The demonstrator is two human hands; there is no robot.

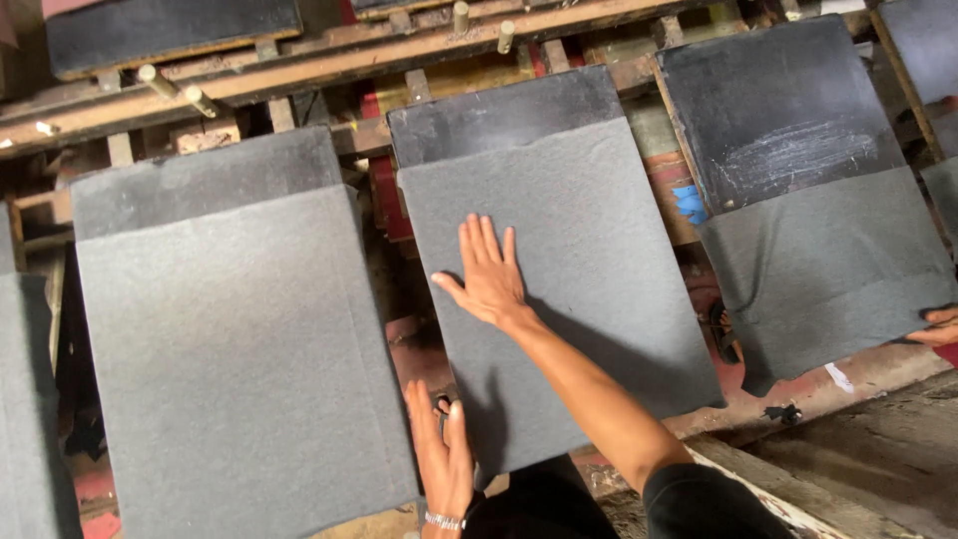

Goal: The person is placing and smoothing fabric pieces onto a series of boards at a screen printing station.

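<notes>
Both hands are laid on the middle felt-covered board. The right hand is pressed flat on the grey felt face with fingers spread and thumb out, its forearm crossing the board's lower half. The left hand is set open against the board's lower left edge, fingers held together and pointing upward; a metal bracelet is worn at the wrist.

The middle board is leaned on a wooden rack, its bare dark strip at the top. A narrow gap is seen on its left, where it stands just beside the left felt board; the lower corners of the two nearly meet at the left hand. A wider gap, showing red-painted timber, is left on its right before the right board, whose felt is drawn only over the lower half and hangs loose at the bottom edge.

Another person's fingers are seen at the right frame edge, touching that felt. Wooden pegs project from the rack above.
</notes>
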